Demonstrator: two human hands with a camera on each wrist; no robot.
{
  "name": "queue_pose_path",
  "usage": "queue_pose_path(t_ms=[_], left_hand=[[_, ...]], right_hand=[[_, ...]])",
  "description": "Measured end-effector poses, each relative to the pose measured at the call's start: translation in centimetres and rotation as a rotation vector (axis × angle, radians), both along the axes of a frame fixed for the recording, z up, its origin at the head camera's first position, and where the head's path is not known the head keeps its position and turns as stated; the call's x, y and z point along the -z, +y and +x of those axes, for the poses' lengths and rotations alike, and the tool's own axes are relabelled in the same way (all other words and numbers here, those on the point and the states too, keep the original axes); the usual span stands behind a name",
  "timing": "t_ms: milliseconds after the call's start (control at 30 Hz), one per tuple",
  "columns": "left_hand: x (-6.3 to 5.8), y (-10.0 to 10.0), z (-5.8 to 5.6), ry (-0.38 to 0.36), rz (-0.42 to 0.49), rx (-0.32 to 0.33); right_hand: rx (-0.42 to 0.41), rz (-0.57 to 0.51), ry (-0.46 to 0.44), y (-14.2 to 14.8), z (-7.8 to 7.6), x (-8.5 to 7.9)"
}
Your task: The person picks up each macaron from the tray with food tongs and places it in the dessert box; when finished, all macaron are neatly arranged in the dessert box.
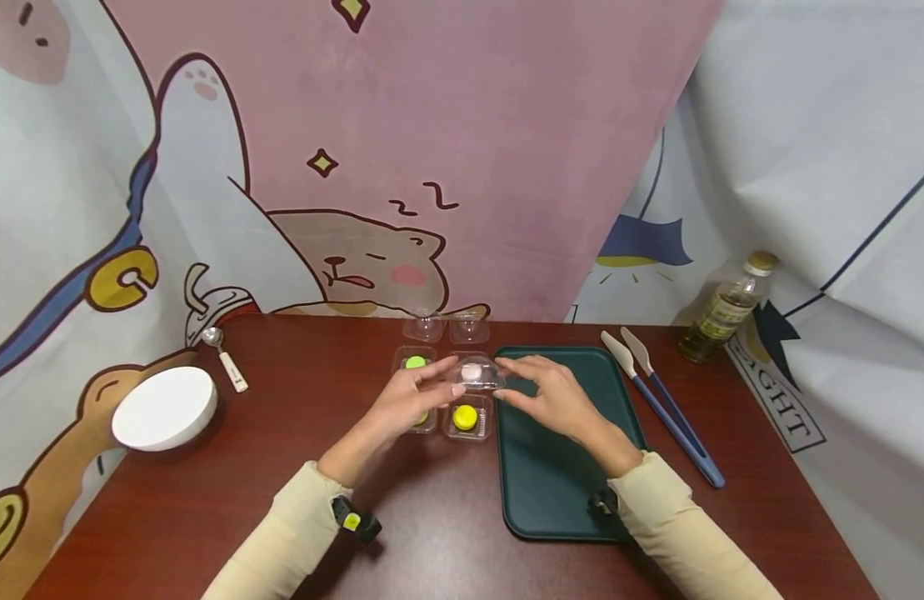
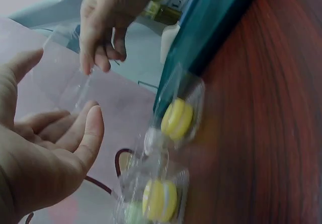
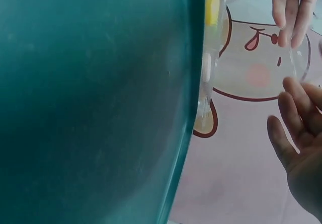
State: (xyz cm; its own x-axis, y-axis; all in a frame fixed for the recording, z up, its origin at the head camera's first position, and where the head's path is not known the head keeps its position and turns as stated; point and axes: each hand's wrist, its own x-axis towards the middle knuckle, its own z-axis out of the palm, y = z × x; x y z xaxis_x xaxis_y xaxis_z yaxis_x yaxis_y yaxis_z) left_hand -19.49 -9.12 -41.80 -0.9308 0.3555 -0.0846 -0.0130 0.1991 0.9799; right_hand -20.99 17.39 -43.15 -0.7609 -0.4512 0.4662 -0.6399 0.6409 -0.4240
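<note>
Both hands hold a clear plastic domed lid [image 1: 493, 372] by its opposite sides, raised over the small clear boxes. My left hand [image 1: 409, 398] has thumb and fingers at its left edge; my right hand [image 1: 555, 395] grips the right edge. Through the lid a pale pink macaron [image 1: 471, 372] shows. Nearer me, a yellow macaron [image 1: 465, 417] sits in an uncovered clear box [image 1: 487, 433]. A green macaron [image 1: 415, 362] lies behind my left hand, which partly hides a second yellow macaron [image 2: 160, 200].
Two more clear lids [image 1: 422, 327] stand by the back wall. The dark green tray [image 1: 559, 500] lies under my right hand. Farther right are blue-handled tongs [image 1: 675, 421] and an oil bottle [image 1: 724, 317]. A white bowl [image 1: 165, 408] and a scoop [image 1: 227, 362] are at left.
</note>
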Motion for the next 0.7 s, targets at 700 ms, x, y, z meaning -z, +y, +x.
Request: queue_pose_path(t_ms=[700], left_hand=[[0.8,-1.7,-0.3,0.303,-0.404,0.174]], right_hand=[[-0.014,0.099,-0.158,0.0,1.0,0.2]])
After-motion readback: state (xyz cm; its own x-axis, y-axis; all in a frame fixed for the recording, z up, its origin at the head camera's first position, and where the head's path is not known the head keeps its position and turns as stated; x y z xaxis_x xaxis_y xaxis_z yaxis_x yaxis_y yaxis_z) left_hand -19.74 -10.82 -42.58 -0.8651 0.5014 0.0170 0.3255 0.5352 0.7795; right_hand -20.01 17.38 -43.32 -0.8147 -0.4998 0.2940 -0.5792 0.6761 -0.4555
